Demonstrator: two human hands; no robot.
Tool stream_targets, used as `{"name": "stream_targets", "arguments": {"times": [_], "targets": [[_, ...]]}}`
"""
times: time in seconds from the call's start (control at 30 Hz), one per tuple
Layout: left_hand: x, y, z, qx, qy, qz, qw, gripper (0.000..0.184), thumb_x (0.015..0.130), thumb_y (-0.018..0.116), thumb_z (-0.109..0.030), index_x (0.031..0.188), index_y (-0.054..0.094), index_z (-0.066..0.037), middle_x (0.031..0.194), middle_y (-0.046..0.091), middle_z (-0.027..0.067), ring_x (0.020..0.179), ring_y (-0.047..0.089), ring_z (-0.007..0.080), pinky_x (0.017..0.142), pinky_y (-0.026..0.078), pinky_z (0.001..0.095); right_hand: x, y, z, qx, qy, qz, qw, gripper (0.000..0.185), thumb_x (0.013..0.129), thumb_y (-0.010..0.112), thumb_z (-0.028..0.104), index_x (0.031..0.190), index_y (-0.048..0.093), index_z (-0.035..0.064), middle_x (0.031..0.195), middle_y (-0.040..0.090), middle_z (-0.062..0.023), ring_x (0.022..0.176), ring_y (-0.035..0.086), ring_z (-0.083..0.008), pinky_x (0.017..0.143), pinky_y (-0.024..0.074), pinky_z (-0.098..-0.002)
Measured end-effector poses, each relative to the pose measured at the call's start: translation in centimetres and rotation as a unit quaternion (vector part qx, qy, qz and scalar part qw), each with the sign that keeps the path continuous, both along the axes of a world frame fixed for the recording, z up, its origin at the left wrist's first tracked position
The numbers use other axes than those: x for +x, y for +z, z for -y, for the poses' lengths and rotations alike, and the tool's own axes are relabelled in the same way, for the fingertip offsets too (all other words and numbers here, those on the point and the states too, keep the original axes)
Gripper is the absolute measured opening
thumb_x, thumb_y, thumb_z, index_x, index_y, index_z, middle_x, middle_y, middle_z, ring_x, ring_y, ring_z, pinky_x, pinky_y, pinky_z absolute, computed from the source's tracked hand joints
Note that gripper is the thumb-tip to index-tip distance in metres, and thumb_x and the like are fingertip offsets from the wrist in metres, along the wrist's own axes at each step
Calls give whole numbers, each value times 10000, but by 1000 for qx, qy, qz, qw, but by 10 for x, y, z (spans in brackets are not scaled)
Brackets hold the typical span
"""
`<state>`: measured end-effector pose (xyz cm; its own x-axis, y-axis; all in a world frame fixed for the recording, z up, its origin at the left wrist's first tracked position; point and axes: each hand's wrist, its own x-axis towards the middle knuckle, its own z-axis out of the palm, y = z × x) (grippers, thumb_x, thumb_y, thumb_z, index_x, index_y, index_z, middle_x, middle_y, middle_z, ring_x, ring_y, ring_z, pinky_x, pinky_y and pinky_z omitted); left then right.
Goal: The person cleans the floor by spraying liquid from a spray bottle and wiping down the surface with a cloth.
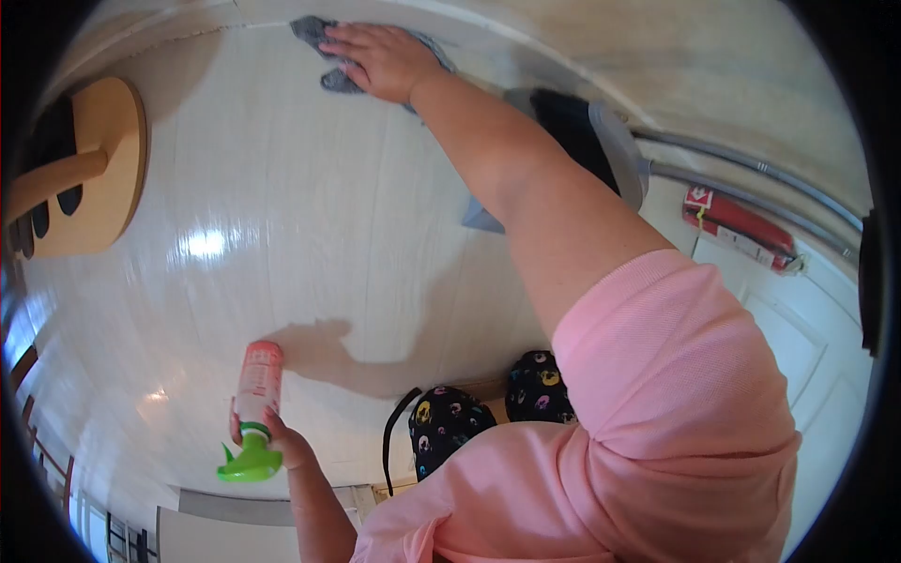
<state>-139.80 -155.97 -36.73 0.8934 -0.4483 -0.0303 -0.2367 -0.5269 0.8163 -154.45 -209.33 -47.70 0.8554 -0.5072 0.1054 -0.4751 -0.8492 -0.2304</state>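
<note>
My left hand (269, 432) is wrapped around the neck and lower body of a spray bottle (260, 380) with a pink and white body and a bright green trigger head. The bottle's base points away from me and its green head lies nearest me. At the far edge, my right hand (385, 61) rests flat with fingers apart on a dark grey cloth (343, 82). The cloth lies crumpled against a pale, glossy, wood-grained surface (310, 188), and parts of it stick out around the fingers.
A wooden piece (117, 141) with dark items on it stands at the left. Beneath my right arm is a grey and black object (577, 131). Metal pipes (751, 169) and a red package (737, 228) are at the right. Black patterned fabric shapes (450, 422) sit near my body.
</note>
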Motion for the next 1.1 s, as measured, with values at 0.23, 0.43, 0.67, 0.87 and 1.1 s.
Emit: {"name": "stream_targets", "arguments": {"times": [0.23,0.43,0.67,0.87,1.1], "targets": [[-5,10,28,-11,71,-32,997,594,884,707,-225,1364,387,-80,1324,456,195,1202,510,361,956,515,473,-16,13,-133,185,-34,92,978,407,854,605,286,1193,594,62,1356,533,-173,1263,491,-338,1093,338,-463],[-8,9,37,-80,87,-118,986,697,890,715,-238,1428,294,-100,1368,430,205,1237,488,346,1004,478,465,-201,-3,-377,249,198,67,946,517,951,495,265,1425,450,62,1550,354,-97,1451,293,-248,1199,182,-453],[2,-17,32,-175,118,-133,968,985,870,742,-308,1501,22,-79,1477,355,209,1297,472,342,1072,428,440,-427,32,-322,232,75,-49,969,536,875,608,282,1397,521,195,1549,372,-39,1454,294,-231,1186,209,-466],[-115,7,61,50,363,-301,880,760,855,687,-353,1464,323,-82,1500,357,133,1416,292,286,1134,201,545,-470,31,-274,116,-127,-23,985,508,878,589,316,1376,549,226,1509,419,-12,1431,323,-228,1175,220,-456],[-308,140,320,-111,-358,136,917,1052,747,848,-297,1516,197,8,1554,257,209,1451,253,304,1151,262,439,-468,30,-271,63,-253,1,965,479,871,584,294,1343,565,215,1474,454,-7,1407,354,-222,1152,252,-450]]}}
